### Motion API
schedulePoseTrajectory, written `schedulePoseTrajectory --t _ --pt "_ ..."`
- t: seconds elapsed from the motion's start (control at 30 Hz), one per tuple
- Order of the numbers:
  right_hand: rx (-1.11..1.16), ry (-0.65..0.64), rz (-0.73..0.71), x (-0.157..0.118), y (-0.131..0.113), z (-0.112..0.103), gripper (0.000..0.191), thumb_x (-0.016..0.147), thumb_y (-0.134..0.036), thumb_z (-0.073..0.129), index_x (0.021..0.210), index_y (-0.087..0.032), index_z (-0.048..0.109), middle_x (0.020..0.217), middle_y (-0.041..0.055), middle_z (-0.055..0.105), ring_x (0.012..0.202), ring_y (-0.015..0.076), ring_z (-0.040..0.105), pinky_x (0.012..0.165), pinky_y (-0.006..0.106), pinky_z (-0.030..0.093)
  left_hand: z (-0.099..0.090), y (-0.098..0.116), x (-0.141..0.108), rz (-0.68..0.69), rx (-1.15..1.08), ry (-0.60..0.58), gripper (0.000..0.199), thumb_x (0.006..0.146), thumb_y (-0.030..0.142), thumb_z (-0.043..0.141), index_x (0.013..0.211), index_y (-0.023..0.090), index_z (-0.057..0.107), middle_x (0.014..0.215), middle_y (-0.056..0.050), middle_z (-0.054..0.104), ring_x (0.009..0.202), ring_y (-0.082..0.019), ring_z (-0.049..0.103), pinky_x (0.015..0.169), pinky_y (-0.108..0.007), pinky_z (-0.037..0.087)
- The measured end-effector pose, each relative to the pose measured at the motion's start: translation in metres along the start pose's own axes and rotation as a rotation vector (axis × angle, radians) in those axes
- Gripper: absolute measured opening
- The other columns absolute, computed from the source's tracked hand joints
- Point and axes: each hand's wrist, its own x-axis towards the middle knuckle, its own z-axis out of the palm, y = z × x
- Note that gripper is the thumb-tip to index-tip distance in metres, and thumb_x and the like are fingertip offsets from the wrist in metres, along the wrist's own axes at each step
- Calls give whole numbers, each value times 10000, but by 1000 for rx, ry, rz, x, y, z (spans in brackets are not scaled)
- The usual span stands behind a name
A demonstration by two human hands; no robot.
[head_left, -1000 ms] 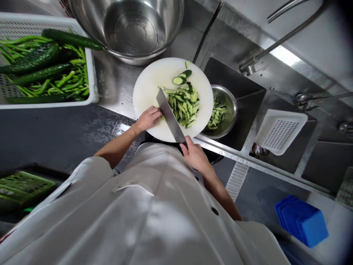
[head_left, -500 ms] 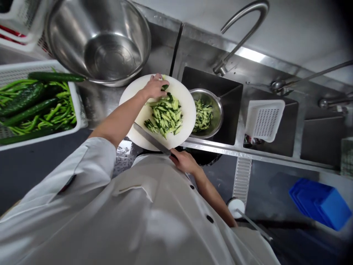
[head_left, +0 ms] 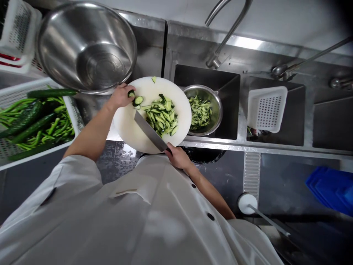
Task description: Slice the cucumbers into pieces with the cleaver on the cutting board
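My left hand (head_left: 121, 96) is at the upper left rim of the round white cutting board (head_left: 125, 127), its fingers closed on a cucumber piece (head_left: 131, 94). Beside the fingertips lies another short cucumber piece (head_left: 139, 100), its pale cut face showing. A heap of sliced cucumber (head_left: 162, 116) covers the middle of the board. At the board's near edge, my right hand (head_left: 178, 157) grips the handle of a kitchen knife (head_left: 150, 131). The wide blade slants over the board, its tip toward the upper left, near the heap.
A metal bowl of cucumber slices (head_left: 200, 112) stands in the sink (head_left: 231, 114) on the right. Behind the board is a large steel basin (head_left: 91, 40). A white crate (head_left: 78, 114) of cucumbers and green peppers stands left. A faucet (head_left: 230, 35) arches over the sink.
My left hand has moved from the board's far side to its upper left rim, with cucumber pieces now there. A small scrap lies at the far edge. My right hand still holds the knife.
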Motion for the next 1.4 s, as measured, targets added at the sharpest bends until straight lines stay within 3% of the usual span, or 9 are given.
schedulePoseTrajectory --t 0.13,0.23,0.37,0.6,0.73,0.87,1.07,1.27,1.4 --pt "-86 1 58 -3 4 -5 362 1113 -389 409 1400 -214 542 1149 100 766 1029 254 703 838 288 445 8 -2 -35 -33 -16 47 387 799 400 655 1133 212 701 1283 -106 610 1199 -302 528 1141 -522 388" --pt "-188 -12 62 -8 2 -5 395 1117 -403 381 1435 -215 520 1147 108 768 1036 268 707 844 306 459 21 11 -38 -81 -26 40 492 804 446 720 1231 206 672 1465 -107 511 1275 -315 420 1123 -565 345" --pt "-321 -88 12 -12 -3 -8 391 1125 -409 339 1425 -247 530 1115 99 776 1015 269 715 816 311 466 32 30 -25 -79 -53 14 463 816 423 737 1224 218 661 1300 -112 600 1231 -336 417 1037 -547 378" --pt "-336 2 131 -8 8 -23 433 1124 -432 334 1482 -249 493 1085 112 771 1002 278 714 784 313 457 7 42 -42 -186 26 31 428 824 246 706 1246 212 648 1274 -104 663 1341 -383 389 1106 -636 308" --pt "-314 13 148 -8 14 -23 441 1123 -440 335 1490 -254 493 1102 114 770 1008 279 710 800 320 463 -2 59 -77 -173 -114 212 541 835 217 695 1354 211 546 1277 -86 684 1283 -319 522 1092 -536 405" --pt "-318 23 168 -8 19 -26 446 1124 -431 331 1492 -235 487 1091 124 768 1010 290 709 812 330 467 29 96 -124 -246 -269 301 453 852 240 695 1275 235 533 1176 -54 671 940 -201 647 886 -371 550" --pt "-376 -4 143 -13 12 -31 408 1124 -383 333 1453 -204 493 1043 126 766 965 292 713 788 330 458 89 151 -169 -476 -226 230 255 882 244 703 1113 187 613 1076 -90 601 831 -210 648 916 -410 585" --pt "-364 -50 132 -19 1 -22 403 1127 -385 324 1443 -198 489 1062 125 766 974 285 710 767 314 444 95 150 -169 -338 -141 277 489 843 288 765 1279 172 577 1336 -173 527 1194 -317 585 1079 -484 534" --pt "-331 -56 125 -17 1 -20 396 1126 -383 330 1426 -190 502 1077 124 771 992 287 710 775 315 439 90 143 -160 -151 -59 191 533 805 210 721 1310 134 567 1445 -204 496 1279 -370 524 1104 -536 503"
